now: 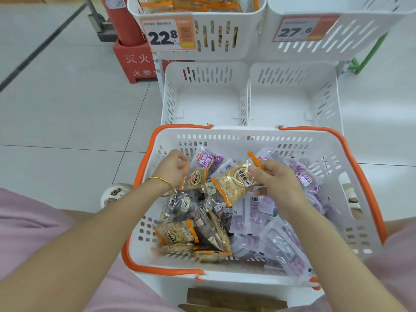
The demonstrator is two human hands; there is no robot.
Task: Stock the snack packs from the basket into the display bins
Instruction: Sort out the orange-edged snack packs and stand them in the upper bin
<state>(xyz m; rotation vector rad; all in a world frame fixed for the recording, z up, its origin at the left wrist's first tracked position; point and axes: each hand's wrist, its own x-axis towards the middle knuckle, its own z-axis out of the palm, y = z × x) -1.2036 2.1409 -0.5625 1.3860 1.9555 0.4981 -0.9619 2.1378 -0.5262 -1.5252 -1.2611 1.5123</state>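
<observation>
Pale floor tiles [67, 97] surround a white rack of slotted display bins, seen from a head camera looking down. Nearest the person sits a white basket [247, 135] with orange handles [360, 170], heaped with snack packs: clear packs of nuts and seeds with orange edges on its left side, purple packs [254, 212] on its right. The left hand [172, 167], a gold bangle [161, 181] on its wrist, has its fingers curled and pinches the top edge of a small orange-edged pack [197, 180] just above the heap. The right hand [276, 179] grips the orange end of a larger pack of pale nuts [236, 183], held beside the small one, over the middle of the basket. Just beyond the basket stand the lower left bin [171, 97] and lower right bin [324, 97], side by side. Above them, the upper left bin [202, 50] holds orange-edged packs and bears a price tag [167, 33] reading 22.8; the upper right bin [337, 41] bears a tag [299, 29] reading 27.6. A red fire extinguisher stand [132, 61] sits left of the rack.
</observation>
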